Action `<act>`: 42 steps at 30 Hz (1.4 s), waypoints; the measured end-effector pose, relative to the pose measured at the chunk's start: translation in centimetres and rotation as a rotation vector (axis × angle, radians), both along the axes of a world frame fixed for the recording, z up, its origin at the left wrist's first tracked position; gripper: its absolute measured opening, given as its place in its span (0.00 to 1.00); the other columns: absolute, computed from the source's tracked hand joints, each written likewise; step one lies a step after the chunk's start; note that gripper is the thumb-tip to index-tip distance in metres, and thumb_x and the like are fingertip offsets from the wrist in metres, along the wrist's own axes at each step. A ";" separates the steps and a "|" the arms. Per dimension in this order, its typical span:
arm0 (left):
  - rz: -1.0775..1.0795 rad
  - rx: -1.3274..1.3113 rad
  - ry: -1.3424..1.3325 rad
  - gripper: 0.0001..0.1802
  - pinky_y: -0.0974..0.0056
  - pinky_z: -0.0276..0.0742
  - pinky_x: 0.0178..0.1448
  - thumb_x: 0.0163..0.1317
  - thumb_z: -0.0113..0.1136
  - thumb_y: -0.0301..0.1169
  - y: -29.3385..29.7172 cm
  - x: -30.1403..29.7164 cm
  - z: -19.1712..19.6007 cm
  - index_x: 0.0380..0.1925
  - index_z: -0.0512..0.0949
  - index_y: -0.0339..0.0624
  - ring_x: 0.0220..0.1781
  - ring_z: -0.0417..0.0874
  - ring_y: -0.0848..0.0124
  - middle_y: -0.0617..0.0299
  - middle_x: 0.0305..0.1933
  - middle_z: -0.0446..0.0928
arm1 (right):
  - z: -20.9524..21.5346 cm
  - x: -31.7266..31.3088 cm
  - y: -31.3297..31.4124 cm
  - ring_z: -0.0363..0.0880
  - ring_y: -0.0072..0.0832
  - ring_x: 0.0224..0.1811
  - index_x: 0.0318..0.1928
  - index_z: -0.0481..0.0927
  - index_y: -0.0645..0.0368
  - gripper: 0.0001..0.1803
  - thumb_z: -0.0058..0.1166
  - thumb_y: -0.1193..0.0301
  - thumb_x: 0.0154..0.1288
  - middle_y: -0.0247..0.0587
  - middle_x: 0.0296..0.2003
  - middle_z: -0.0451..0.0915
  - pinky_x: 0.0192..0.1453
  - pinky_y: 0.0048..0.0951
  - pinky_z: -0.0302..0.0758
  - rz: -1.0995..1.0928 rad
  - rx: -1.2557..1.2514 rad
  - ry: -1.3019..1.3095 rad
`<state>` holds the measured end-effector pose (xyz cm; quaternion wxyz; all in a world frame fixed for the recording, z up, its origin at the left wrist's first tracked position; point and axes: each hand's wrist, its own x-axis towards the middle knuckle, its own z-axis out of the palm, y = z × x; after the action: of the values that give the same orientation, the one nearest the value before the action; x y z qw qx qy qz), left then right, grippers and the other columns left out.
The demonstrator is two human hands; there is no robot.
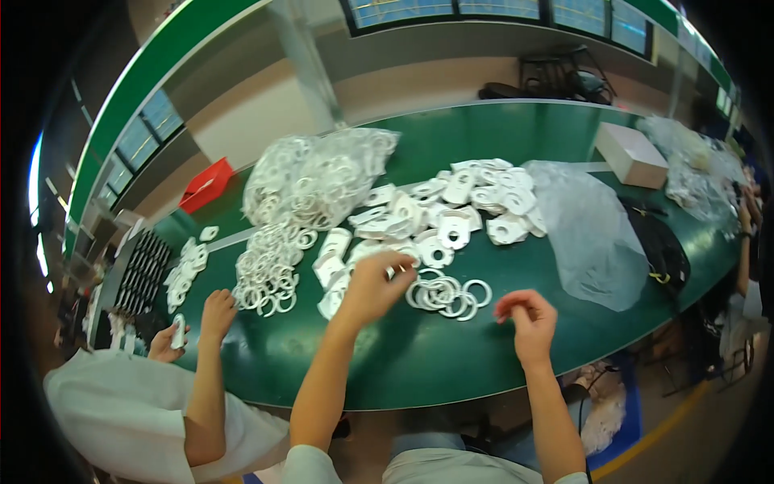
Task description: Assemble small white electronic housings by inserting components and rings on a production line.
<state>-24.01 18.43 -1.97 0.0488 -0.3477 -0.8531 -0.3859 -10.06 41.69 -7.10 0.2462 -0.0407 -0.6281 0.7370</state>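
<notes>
My left hand (373, 287) is over the near edge of a heap of white plastic plates with round holes (453, 231). Its thumb and fingers are apart, with nothing visible between them. Just right of it lies a small pile of white rings (443, 295) on the green table. My right hand (528, 323) hovers past the right end of that ring pile, its fingers loosely bent and pointing left. I see nothing in it. The undersides of the fingers of both hands are partly hidden.
A large clear bag of white rings (310, 177) spills a heap of rings (270, 270) at left. A co-worker's hand (167, 343) holds a white part beside black trays (141, 270). A red bin (206, 185), a white box (631, 155) and an empty plastic bag (592, 258) also lie around.
</notes>
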 end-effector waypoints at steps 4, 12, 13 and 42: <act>-0.129 -0.269 0.060 0.25 0.58 0.66 0.57 0.44 0.67 0.28 3.0 3.1 -0.6 0.46 0.75 0.39 0.52 0.71 0.55 0.54 0.50 0.73 | 0.5 0.2 6.7 0.72 0.20 0.23 0.26 0.73 0.66 0.10 0.37 0.84 0.57 0.38 0.22 0.76 0.28 0.21 0.70 -0.591 0.003 0.184; -0.084 -0.131 0.006 0.24 0.58 0.66 0.60 0.44 0.66 0.24 3.5 3.2 -2.3 0.46 0.75 0.39 0.56 0.71 0.55 0.53 0.53 0.73 | -0.6 -5.4 19.1 0.79 0.42 0.32 0.41 0.79 0.62 0.13 0.48 0.71 0.58 0.47 0.30 0.80 0.38 0.38 0.76 -0.729 0.891 -0.403; -0.068 -0.094 0.003 0.24 0.58 0.66 0.60 0.45 0.67 0.25 3.3 3.1 -2.4 0.46 0.76 0.39 0.56 0.71 0.55 0.53 0.53 0.73 | -1.1 -6.4 19.2 0.78 0.47 0.37 0.41 0.79 0.63 0.13 0.48 0.72 0.57 0.50 0.34 0.80 0.44 0.40 0.74 -0.701 1.005 -0.270; 0.058 0.235 0.060 0.05 0.67 0.76 0.32 0.51 0.57 0.19 11.1 -0.6 -1.8 0.30 0.78 0.35 0.36 0.80 0.64 0.55 0.34 0.77 | -4.8 -15.4 21.3 0.72 0.44 0.53 0.53 0.72 0.59 0.20 0.43 0.62 0.64 0.52 0.50 0.74 0.60 0.41 0.66 -0.639 1.348 0.152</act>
<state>-24.60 29.49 -3.76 0.1258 -0.3261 -0.8100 -0.4709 -25.43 63.02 -11.88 0.4625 -0.0104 -0.8824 0.0858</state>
